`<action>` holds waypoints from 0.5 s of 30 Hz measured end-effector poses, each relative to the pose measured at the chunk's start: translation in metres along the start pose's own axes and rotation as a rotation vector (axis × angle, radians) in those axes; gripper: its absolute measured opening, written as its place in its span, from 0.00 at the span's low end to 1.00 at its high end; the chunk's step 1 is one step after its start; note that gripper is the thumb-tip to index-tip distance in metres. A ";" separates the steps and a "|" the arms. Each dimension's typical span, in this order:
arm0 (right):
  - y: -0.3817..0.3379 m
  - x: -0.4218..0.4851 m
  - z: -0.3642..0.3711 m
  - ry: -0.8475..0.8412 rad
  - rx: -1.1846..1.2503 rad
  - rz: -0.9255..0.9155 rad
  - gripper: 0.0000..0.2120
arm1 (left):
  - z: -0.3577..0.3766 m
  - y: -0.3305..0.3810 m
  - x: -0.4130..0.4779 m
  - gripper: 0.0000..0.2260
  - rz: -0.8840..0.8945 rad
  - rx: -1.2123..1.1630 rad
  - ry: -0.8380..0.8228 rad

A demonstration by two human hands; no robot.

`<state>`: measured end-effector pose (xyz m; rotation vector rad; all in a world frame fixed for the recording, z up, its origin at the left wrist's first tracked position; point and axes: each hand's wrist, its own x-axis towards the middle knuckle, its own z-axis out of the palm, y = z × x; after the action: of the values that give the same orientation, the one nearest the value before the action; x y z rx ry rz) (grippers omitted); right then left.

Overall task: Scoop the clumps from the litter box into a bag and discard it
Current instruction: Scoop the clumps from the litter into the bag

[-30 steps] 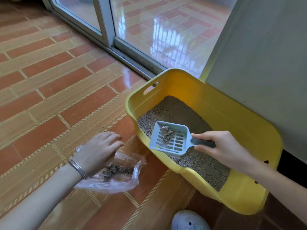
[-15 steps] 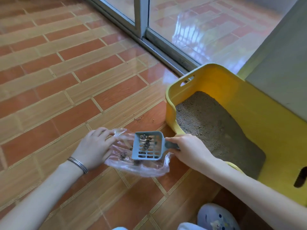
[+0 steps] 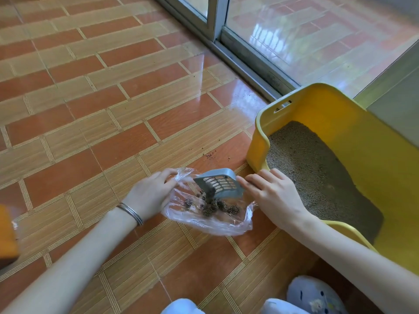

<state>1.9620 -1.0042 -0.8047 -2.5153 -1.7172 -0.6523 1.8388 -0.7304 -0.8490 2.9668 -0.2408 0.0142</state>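
A clear plastic bag lies on the tiled floor with several dark clumps inside. My left hand pinches the bag's upper edge and holds its mouth up. My right hand grips the handle of a grey-blue slotted scoop, which is tipped over the bag mouth so that clumps spill from it. The yellow litter box with grey litter stands on the floor just right of my right hand.
A sliding glass door track runs behind the box. A grey wall panel stands at the right. Loose litter grains dot the floor near the box. Slippers show at the bottom edge; an orange object sits far left.
My right hand carried the scoop with clumps out of the litter box, left to the bag, and tipped it over; clumps now fall into the bag. My left hand raised the bag's edge.
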 end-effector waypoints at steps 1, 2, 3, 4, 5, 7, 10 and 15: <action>0.000 0.001 -0.001 0.007 -0.001 -0.025 0.19 | 0.001 0.000 -0.001 0.09 -0.004 -0.001 0.006; 0.001 0.001 -0.001 0.005 -0.003 -0.046 0.16 | 0.001 0.000 -0.001 0.09 -0.005 -0.004 0.009; 0.001 0.000 -0.001 0.003 -0.004 -0.054 0.13 | 0.001 0.000 -0.001 0.08 -0.002 -0.004 0.010; 0.002 -0.001 -0.001 0.007 -0.004 -0.047 0.12 | 0.001 0.000 -0.001 0.08 0.004 -0.003 0.012; 0.003 -0.001 -0.001 0.002 -0.001 -0.037 0.11 | 0.000 0.001 0.000 0.08 0.012 0.001 0.019; 0.005 -0.004 -0.002 -0.017 -0.010 -0.027 0.09 | 0.000 0.003 0.002 0.08 0.025 0.012 0.035; 0.009 -0.006 -0.008 -0.061 0.001 0.004 0.08 | 0.001 0.006 0.005 0.10 0.040 0.024 0.051; 0.015 -0.012 -0.031 -0.212 0.159 0.268 0.12 | -0.006 0.015 0.015 0.14 0.071 -0.008 0.100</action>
<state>1.9617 -1.0288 -0.7780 -2.7083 -1.3792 -0.2304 1.8508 -0.7460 -0.8407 2.9373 -0.3319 0.1694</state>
